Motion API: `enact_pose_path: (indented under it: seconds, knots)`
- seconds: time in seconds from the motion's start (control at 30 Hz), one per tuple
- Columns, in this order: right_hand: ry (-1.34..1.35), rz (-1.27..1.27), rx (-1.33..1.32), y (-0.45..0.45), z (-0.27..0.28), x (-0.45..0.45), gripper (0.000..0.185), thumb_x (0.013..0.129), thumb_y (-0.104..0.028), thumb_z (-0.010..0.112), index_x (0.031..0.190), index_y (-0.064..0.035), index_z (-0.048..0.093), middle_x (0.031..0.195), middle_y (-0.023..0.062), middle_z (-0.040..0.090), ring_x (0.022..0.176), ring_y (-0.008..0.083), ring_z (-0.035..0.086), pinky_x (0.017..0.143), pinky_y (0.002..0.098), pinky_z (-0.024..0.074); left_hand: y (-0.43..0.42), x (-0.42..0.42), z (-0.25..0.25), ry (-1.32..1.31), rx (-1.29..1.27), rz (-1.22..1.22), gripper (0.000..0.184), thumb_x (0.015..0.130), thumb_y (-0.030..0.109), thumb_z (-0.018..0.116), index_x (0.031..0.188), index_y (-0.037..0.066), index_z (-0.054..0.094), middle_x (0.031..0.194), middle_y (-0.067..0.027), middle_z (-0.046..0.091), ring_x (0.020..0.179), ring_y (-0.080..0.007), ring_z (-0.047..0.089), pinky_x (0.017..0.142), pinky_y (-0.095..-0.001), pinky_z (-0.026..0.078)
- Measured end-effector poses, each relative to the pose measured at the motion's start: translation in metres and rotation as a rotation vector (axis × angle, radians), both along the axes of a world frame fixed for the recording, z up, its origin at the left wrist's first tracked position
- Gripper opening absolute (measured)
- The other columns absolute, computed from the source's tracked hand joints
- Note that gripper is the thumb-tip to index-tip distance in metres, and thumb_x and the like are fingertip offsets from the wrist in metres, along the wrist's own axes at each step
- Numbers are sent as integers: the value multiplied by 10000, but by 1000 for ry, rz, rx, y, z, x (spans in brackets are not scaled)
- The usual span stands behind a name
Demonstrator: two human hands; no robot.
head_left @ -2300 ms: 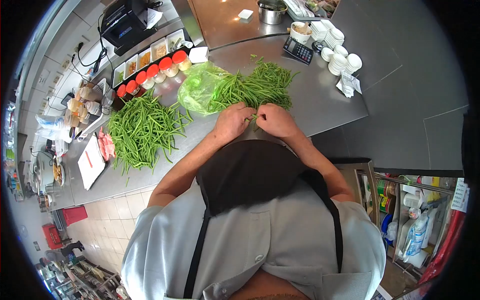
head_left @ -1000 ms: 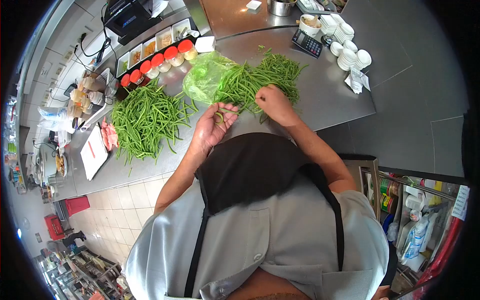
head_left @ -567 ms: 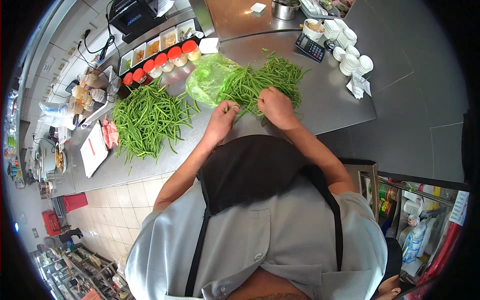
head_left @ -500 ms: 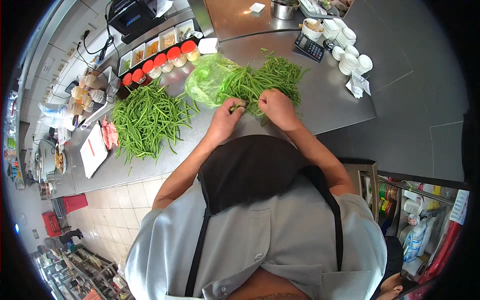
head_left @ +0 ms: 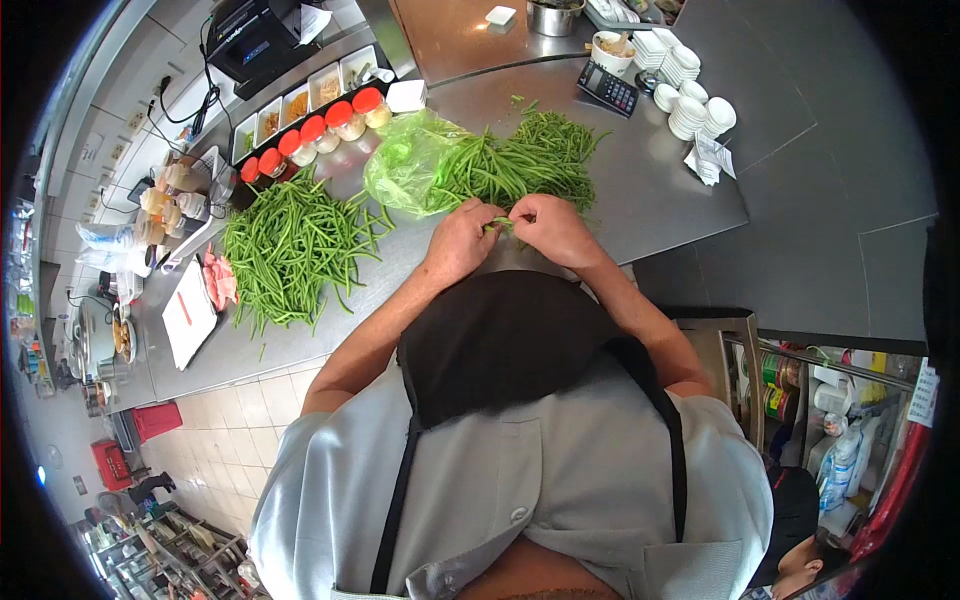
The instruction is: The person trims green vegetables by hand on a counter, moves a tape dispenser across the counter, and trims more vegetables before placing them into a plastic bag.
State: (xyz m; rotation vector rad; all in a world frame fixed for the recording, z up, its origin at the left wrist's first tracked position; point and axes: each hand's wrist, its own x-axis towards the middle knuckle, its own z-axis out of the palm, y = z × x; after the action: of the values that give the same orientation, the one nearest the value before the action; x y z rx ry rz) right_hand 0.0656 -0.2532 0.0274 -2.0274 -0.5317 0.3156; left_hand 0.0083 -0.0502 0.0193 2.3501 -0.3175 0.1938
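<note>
My left hand and my right hand meet at the counter's near edge, fingers pinched close together. Between their fingertips shows a short bit of green bean, gripped from both sides. Just beyond my knuckles lies a pile of long green beans, partly spilling from a crumpled green plastic bag. A second, wider heap of green beans covers the counter to my left. My curled fingers hide most of the bean that they hold.
Jars with red lids and trays of seasonings line the back left. A calculator and stacked white dishes stand at the right. A white board lies left. Another person is at lower right.
My hands have come together from slightly apart, the left moving right and the right shifting a little nearer my body. The view has tilted slightly.
</note>
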Motion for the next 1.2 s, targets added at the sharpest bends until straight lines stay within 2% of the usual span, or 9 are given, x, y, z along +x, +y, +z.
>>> enact_pose_path:
  seconds: [0.13, 0.23, 0.47, 0.77, 0.83, 0.93, 1.03, 1.17, 1.2]
  knots:
    - [-40, 53, -44, 3, 3, 3, 236, 880, -163, 681, 1022, 13, 751, 895, 103, 742, 811, 164, 674, 759, 352, 551, 3, -1, -3, 49, -145, -9, 164, 953, 66, 716, 1107, 24, 755, 926, -124, 686, 896, -302, 684, 812, -410, 541]
    - [611, 36, 195, 7, -5, 15, 261, 915, -178, 656, 1064, 20, 738, 922, 101, 739, 829, 173, 675, 773, 358, 549, 4, -2, -12, 259, -342, 15, 138, 1012, 102, 680, 1101, 20, 747, 870, -70, 686, 819, -211, 666, 746, -357, 538]
    - [57, 61, 47, 2, -8, 22, 296, 992, -231, 651, 1122, 21, 735, 962, 111, 741, 884, 171, 676, 814, 349, 543, 22, 4, -18, 718, -1422, 203, 219, 1112, 224, 585, 1205, 37, 650, 836, -27, 675, 609, -68, 515, 540, -222, 474]
    - [131, 102, 81, 17, -29, 16, 259, 949, -234, 680, 1020, 7, 743, 890, 130, 745, 796, 222, 693, 759, 374, 551, 20, 0, -16, 701, -1513, 184, 264, 1120, 229, 568, 1272, 22, 629, 913, -53, 698, 638, -72, 532, 557, -242, 503]
    - [214, 62, 180, 20, -41, 19, 238, 950, -222, 678, 1000, 3, 734, 855, 100, 729, 773, 196, 672, 739, 357, 542, 17, -7, -8, 739, -1435, 152, 280, 1121, 245, 567, 1278, 23, 638, 932, -46, 701, 644, -66, 523, 556, -226, 469]
    - [878, -237, 592, 17, -48, 26, 207, 949, -203, 682, 966, 0, 717, 817, 68, 699, 762, 168, 646, 714, 340, 521, 20, -19, -18, 772, -1194, 40, 303, 1120, 278, 571, 1269, 28, 656, 946, -30, 698, 653, -58, 507, 567, -210, 418]
    - [99, -139, 227, 9, -41, 27, 207, 947, -202, 699, 940, 5, 707, 807, 70, 688, 762, 162, 641, 705, 348, 520, 44, -28, 1, 637, -836, 113, 232, 1078, 251, 615, 1191, 78, 721, 939, 2, 702, 730, -75, 564, 652, -224, 445]
    - [39, -101, -112, -3, -27, 22, 178, 926, -199, 723, 949, -23, 725, 846, 142, 715, 781, 275, 683, 751, 410, 543, 122, -27, 38, 116, -177, 475, 412, 943, 176, 723, 1331, 46, 682, 1088, -108, 732, 1005, -257, 677, 907, -363, 546]
    - [-34, -83, -56, -2, -34, 22, 167, 925, -195, 707, 944, -30, 726, 853, 153, 716, 794, 302, 689, 758, 424, 543, 151, -25, 19, -180, 437, 551, 466, 906, 154, 734, 1362, 83, 669, 1235, -168, 707, 1119, -339, 668, 998, -421, 521]
